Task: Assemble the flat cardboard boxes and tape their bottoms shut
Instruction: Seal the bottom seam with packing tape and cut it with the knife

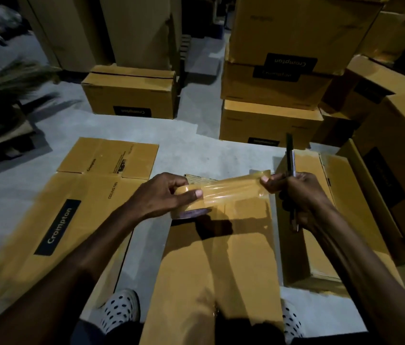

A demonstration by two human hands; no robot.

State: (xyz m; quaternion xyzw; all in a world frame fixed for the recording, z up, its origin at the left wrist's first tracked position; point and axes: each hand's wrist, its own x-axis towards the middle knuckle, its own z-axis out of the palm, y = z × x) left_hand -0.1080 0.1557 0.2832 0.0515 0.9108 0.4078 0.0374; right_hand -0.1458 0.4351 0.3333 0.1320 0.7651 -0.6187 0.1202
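Gripping a brown packing-tape roll (191,195) w/ curled left hand (161,192), right hand (296,192) pinching the pulled-out clear-brown tape strip (233,189) end plus clenching a dark pen-like cutter (291,160), both above the assembled tan cardboard box (216,257) on grey concrete floor (196,150) btw the person's feet.

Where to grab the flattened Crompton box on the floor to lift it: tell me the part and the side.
Take the flattened box by its long left edge, coming from the bare floor side. It lies flat, so only edges offer a grip, and the left hand and arm cover the right.
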